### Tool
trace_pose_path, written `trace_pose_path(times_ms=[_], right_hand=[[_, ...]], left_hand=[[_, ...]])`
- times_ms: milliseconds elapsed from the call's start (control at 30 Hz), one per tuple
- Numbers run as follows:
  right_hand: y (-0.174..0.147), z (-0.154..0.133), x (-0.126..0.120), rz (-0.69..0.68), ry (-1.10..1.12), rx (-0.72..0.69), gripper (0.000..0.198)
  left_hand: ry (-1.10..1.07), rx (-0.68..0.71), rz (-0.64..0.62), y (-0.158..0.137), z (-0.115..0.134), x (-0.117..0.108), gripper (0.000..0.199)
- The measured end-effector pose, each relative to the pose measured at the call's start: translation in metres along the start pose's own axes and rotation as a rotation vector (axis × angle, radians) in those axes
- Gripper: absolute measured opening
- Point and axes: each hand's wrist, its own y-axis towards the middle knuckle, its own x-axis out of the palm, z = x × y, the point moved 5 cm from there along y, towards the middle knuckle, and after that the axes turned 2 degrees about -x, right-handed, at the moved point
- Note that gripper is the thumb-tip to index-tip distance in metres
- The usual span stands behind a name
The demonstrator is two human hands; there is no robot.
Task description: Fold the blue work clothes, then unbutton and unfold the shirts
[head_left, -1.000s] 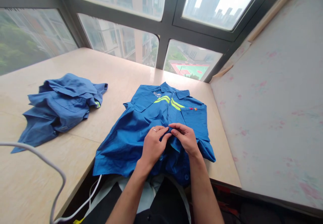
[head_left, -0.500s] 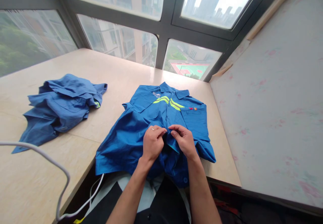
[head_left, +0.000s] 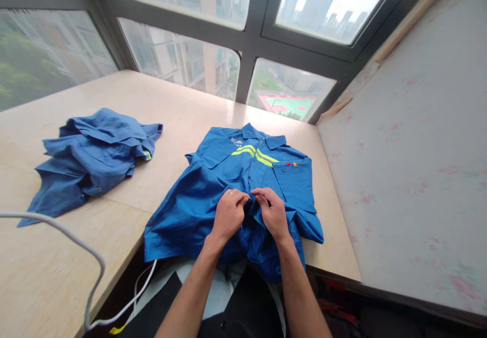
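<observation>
A blue work jacket with yellow-green reflective stripes lies front up, its collar toward the window and its lower edge hanging over the near edge of the sill. My left hand pinches the front placket at mid-chest height from the left side. Close beside it, my right hand is closed on the other front edge of the jacket, thumb against fingers. Both sets of fingertips nearly meet at the placket. Whether a button sits between them is hidden by the fingers.
A crumpled second blue garment lies to the left on the pale sill. A white cable loops over the sill's near left edge. Windows stand behind, and a floral-papered wall rises on the right.
My right hand has shifted slightly left and closer in, with its fingers more bent. My left hand stays at the placket. The jacket's lower right part has moved a little.
</observation>
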Motion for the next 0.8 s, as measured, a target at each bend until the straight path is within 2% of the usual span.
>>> trace_pose_path(times_ms=[233,433,533,633,800], right_hand=[[0.005,-0.001,0.008,-0.038,-0.038,-0.009,0.021],[0.004,0.014,0.015,-0.048,-0.069,0.042,0.022],[0.0,0.025,0.009,0.041,-0.062,0.119,0.022],[-0.007,0.042,-0.007,0.201,-0.021,0.251,0.025],[-0.02,0.066,-0.033,0.39,0.198,0.404,0.037]], left_hand=[[-0.14,-0.082,0.007,0.0,-0.008,0.004,0.022],[-0.279,-0.17,0.096,-0.001,-0.011,0.005,0.021],[-0.343,-0.227,0.153,0.001,-0.018,-0.003,0.023],[-0.443,-0.305,0.226,0.002,-0.031,-0.015,0.026],[-0.456,-0.393,0.257,0.004,-0.049,-0.031,0.028]])
